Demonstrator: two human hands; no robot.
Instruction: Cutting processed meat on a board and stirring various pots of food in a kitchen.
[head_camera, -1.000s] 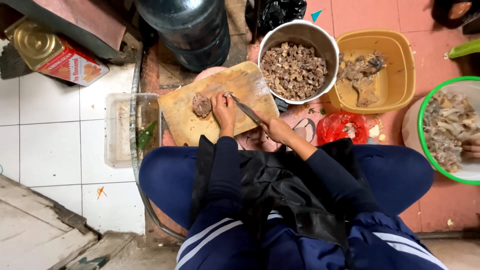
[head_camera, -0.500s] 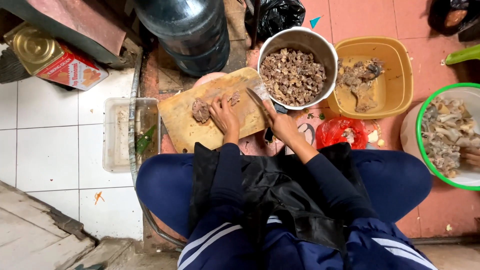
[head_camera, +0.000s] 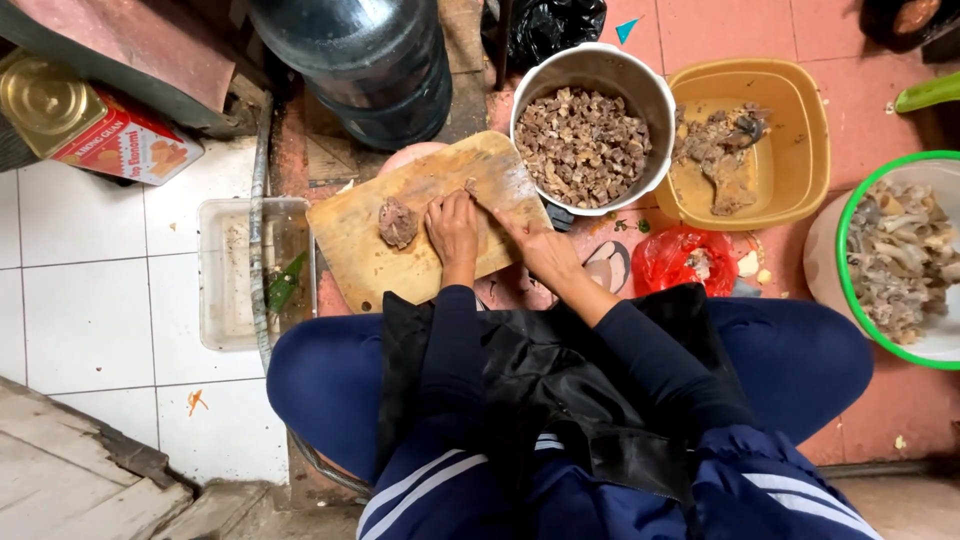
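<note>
A wooden cutting board (head_camera: 355, 265) lies on the floor in front of my knees. On it sits a brown lump of cooked meat (head_camera: 397, 222). My left hand (head_camera: 452, 228) rests on the board just right of the lump, fingers curled down; what lies under them is hidden. My right hand (head_camera: 541, 248) grips a knife (head_camera: 490, 203), whose blade lies across the board's right part, beside my left fingertips. A few small meat bits (head_camera: 468, 186) lie at the blade's tip. A steel pot (head_camera: 600, 52) of chopped meat stands just beyond the board's right corner.
Right of the pot is a yellow basin (head_camera: 800, 125) with meat scraps, then a green-rimmed white bowl (head_camera: 848, 235) of pale offal. A red plastic bag (head_camera: 680, 262) lies by my right knee. A clear tub (head_camera: 225, 275), a tin can (head_camera: 90, 125) and a dark water jug (head_camera: 370, 60) stand at the left.
The knife went from the meat lump up to the pot's edge and came back down onto the board's right part. My left hand shifted right, off the lump.
</note>
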